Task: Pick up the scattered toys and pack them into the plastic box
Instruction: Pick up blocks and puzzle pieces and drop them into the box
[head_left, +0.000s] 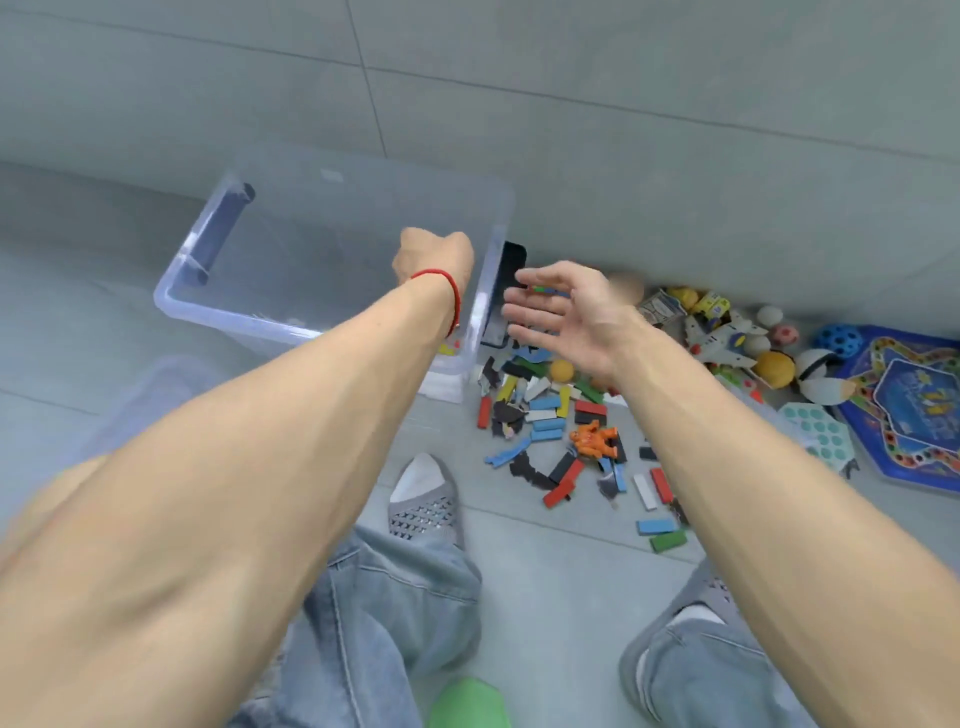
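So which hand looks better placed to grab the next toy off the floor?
Probably the right hand. It hovers open directly above the scattered blocks, beside the orange figure. The left hand is over the plastic box, fingers hidden, farther from the pile.

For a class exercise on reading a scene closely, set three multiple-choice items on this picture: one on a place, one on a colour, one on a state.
1. Where do most scattered blocks lie, seen from the plastic box?
A. to its left
B. to its right
C. behind it

2. What colour is the toy figure among the blocks?
A. orange
B. purple
C. white

3. How is the right hand?
A. clenched in a fist
B. fingers spread
C. flat on the floor

Key: 1 B, the blocks lie right of the box's near corner. 2 A, the figure is plainly orange. 3 B, its fingers are spread above the toys.
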